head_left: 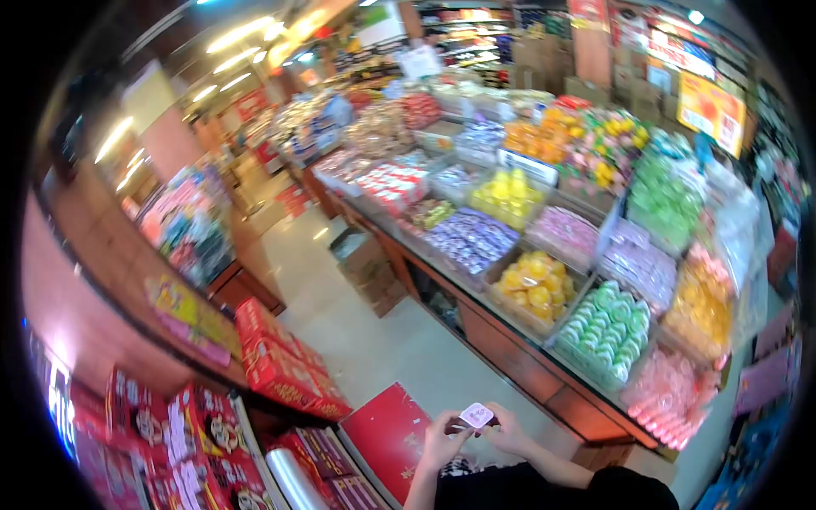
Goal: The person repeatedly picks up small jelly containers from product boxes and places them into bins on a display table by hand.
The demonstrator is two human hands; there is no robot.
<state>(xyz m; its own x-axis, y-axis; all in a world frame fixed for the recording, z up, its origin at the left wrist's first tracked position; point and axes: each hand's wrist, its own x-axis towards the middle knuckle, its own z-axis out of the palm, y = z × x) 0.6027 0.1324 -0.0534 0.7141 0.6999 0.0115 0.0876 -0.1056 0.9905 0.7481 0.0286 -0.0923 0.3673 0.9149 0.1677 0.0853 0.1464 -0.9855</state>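
Both grips, left hand [442, 442] and right hand [508, 429], pinch one small white-and-pink packet [476, 416] between them, low in view. Right of the packet: one long desk [544, 387] carrying bins of sweets. Left of it: one red box [387, 433], nearest of several.

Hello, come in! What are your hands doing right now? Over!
Left hand and right hand together pinch a small pink-and-white packet. Red box below. Candy bins beyond, untouched.
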